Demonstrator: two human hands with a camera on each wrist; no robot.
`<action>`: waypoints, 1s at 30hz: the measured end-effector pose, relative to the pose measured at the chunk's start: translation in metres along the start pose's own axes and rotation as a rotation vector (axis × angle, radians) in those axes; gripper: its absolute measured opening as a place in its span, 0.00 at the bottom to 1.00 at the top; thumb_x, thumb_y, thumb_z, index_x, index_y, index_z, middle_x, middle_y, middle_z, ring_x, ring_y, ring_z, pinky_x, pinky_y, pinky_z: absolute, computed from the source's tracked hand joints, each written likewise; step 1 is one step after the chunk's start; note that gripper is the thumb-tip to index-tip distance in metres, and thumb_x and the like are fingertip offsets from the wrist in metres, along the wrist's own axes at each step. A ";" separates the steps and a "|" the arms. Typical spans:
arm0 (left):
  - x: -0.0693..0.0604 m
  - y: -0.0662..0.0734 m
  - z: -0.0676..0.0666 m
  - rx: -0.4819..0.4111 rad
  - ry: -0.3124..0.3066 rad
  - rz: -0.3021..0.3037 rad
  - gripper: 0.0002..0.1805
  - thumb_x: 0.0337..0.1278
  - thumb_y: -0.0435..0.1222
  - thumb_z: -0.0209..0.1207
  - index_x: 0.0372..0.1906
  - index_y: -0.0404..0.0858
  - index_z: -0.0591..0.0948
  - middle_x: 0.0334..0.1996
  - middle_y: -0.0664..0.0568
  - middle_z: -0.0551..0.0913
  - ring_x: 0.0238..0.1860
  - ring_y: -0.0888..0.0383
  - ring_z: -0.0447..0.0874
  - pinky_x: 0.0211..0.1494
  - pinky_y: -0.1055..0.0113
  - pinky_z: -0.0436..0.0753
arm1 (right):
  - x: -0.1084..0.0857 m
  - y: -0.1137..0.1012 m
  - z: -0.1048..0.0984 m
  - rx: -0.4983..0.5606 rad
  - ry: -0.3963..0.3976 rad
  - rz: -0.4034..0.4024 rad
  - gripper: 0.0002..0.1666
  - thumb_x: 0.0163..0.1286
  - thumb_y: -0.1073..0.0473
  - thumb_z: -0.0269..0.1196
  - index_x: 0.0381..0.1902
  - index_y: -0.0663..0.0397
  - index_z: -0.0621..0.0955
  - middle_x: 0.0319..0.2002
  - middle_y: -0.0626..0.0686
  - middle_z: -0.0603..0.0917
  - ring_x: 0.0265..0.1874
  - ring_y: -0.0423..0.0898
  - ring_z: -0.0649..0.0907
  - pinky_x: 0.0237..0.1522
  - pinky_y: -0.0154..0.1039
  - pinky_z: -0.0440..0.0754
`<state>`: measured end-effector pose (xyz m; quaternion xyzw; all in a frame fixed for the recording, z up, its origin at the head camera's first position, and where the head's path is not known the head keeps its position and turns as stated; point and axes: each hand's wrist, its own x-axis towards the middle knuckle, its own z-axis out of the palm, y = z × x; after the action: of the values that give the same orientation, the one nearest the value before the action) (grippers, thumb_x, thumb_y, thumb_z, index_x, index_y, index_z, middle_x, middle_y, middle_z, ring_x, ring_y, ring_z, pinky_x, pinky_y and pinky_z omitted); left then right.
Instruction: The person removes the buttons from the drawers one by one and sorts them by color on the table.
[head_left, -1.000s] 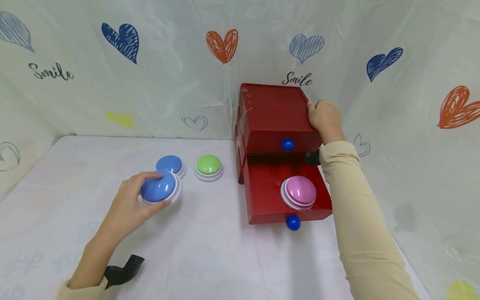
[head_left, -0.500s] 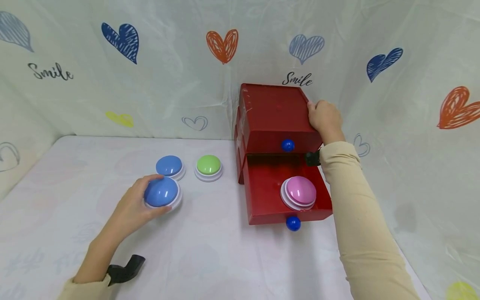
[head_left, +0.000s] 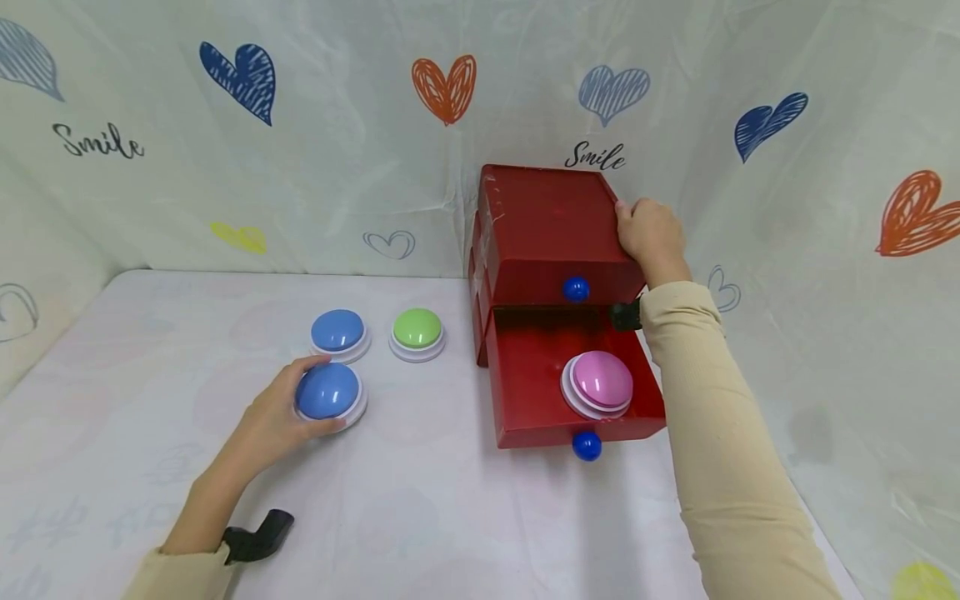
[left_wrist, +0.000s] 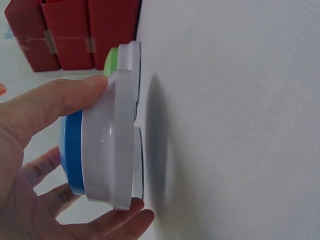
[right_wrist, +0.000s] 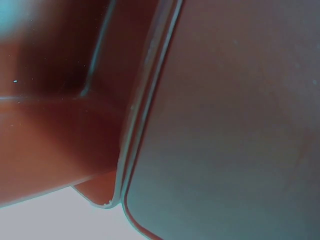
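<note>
My left hand (head_left: 281,417) holds a blue push button (head_left: 327,392) with a white base, thumb on one side of the rim and fingers on the other. In the left wrist view the held button (left_wrist: 100,150) is just above the white table, its shadow beside it. A second blue push button (head_left: 337,331) sits right behind it, and a green push button (head_left: 417,329) to the right. My right hand (head_left: 652,237) grips the upper right edge of a red drawer box (head_left: 555,217); its fingers are partly hidden. A pink push button (head_left: 602,381) lies in the pulled-out lower drawer (head_left: 525,408).
Blue ball knobs mark the closed upper drawer (head_left: 525,283) and the lower one. A white cloth backdrop (head_left: 330,167) with printed hearts hangs behind the table (head_left: 420,517). In the right wrist view, red drawer panels (right_wrist: 225,125) fill most of the frame.
My left hand has brought the blue push button toward me and lower, so the rear blue button is more visible. The right hand and the drawers stay where they were.
</note>
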<state>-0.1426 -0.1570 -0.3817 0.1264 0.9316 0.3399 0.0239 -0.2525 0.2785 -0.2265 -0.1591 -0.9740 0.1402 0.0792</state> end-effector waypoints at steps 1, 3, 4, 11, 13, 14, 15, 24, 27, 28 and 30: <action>0.000 -0.001 0.001 0.000 -0.001 -0.004 0.48 0.40 0.43 0.71 0.67 0.39 0.58 0.65 0.33 0.61 0.61 0.32 0.63 0.56 0.33 0.66 | 0.000 0.000 0.000 0.000 0.000 0.001 0.32 0.74 0.44 0.35 0.46 0.66 0.74 0.43 0.66 0.76 0.40 0.61 0.75 0.40 0.53 0.74; 0.001 -0.003 0.003 0.004 0.000 -0.008 0.49 0.40 0.43 0.71 0.67 0.39 0.57 0.65 0.33 0.61 0.61 0.32 0.63 0.57 0.33 0.66 | 0.000 0.000 0.000 -0.002 -0.003 0.003 0.32 0.74 0.44 0.34 0.47 0.66 0.74 0.43 0.66 0.76 0.40 0.61 0.75 0.40 0.53 0.74; 0.001 -0.004 0.003 0.004 0.001 -0.008 0.49 0.40 0.43 0.71 0.67 0.38 0.57 0.65 0.33 0.62 0.61 0.32 0.63 0.56 0.33 0.66 | 0.000 0.000 0.000 -0.004 -0.003 0.003 0.32 0.74 0.44 0.34 0.47 0.66 0.74 0.43 0.66 0.76 0.40 0.61 0.76 0.40 0.53 0.74; 0.002 -0.005 0.005 0.015 -0.002 -0.019 0.49 0.40 0.43 0.71 0.67 0.38 0.57 0.64 0.32 0.63 0.60 0.32 0.65 0.55 0.34 0.67 | 0.001 0.000 0.000 -0.001 -0.004 0.003 0.32 0.74 0.44 0.34 0.47 0.66 0.74 0.43 0.67 0.76 0.41 0.62 0.76 0.41 0.54 0.74; 0.002 -0.006 0.006 0.019 -0.012 -0.031 0.49 0.41 0.44 0.70 0.67 0.38 0.56 0.64 0.32 0.63 0.60 0.31 0.65 0.55 0.34 0.67 | 0.001 0.001 0.001 0.000 -0.004 0.002 0.32 0.74 0.44 0.34 0.47 0.66 0.74 0.43 0.66 0.76 0.41 0.61 0.76 0.41 0.54 0.74; 0.002 -0.006 0.006 0.020 -0.017 -0.036 0.48 0.41 0.44 0.70 0.67 0.38 0.56 0.64 0.32 0.63 0.60 0.31 0.65 0.56 0.34 0.67 | 0.001 0.001 0.001 0.000 -0.005 0.001 0.32 0.74 0.44 0.34 0.47 0.66 0.74 0.43 0.66 0.76 0.41 0.61 0.76 0.41 0.54 0.74; 0.002 -0.006 0.007 0.022 -0.022 -0.039 0.48 0.41 0.45 0.70 0.67 0.37 0.56 0.64 0.31 0.63 0.60 0.31 0.65 0.56 0.34 0.67 | 0.001 0.001 0.001 -0.001 -0.006 0.003 0.32 0.74 0.44 0.34 0.47 0.66 0.74 0.43 0.67 0.76 0.41 0.61 0.76 0.41 0.54 0.74; 0.003 -0.006 0.008 0.030 -0.055 -0.029 0.47 0.43 0.46 0.69 0.66 0.33 0.58 0.61 0.29 0.65 0.59 0.31 0.65 0.57 0.35 0.67 | 0.002 0.001 0.000 -0.003 -0.008 -0.002 0.32 0.74 0.45 0.34 0.47 0.66 0.74 0.44 0.67 0.76 0.41 0.62 0.76 0.41 0.54 0.75; 0.002 -0.005 0.008 0.033 -0.061 -0.034 0.47 0.43 0.46 0.68 0.66 0.33 0.58 0.61 0.29 0.65 0.59 0.31 0.65 0.57 0.35 0.67 | 0.001 0.001 0.000 -0.003 -0.008 0.000 0.32 0.74 0.45 0.34 0.48 0.66 0.74 0.44 0.67 0.76 0.42 0.62 0.76 0.42 0.55 0.75; 0.002 -0.005 0.008 0.034 -0.064 -0.037 0.47 0.44 0.46 0.68 0.66 0.33 0.58 0.62 0.29 0.65 0.60 0.31 0.65 0.57 0.35 0.67 | 0.001 0.001 0.000 -0.004 -0.008 0.001 0.32 0.74 0.45 0.34 0.48 0.66 0.74 0.44 0.67 0.76 0.42 0.62 0.76 0.43 0.55 0.75; 0.002 -0.005 0.008 0.037 -0.069 -0.041 0.46 0.45 0.46 0.68 0.66 0.33 0.58 0.62 0.29 0.64 0.60 0.31 0.65 0.57 0.35 0.67 | 0.001 0.001 0.000 -0.003 -0.009 0.001 0.32 0.74 0.45 0.34 0.48 0.66 0.74 0.44 0.67 0.76 0.42 0.62 0.76 0.43 0.55 0.74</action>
<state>-0.1443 -0.1550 -0.3905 0.1195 0.9388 0.3174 0.0606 -0.2530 0.2796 -0.2264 -0.1594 -0.9745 0.1393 0.0746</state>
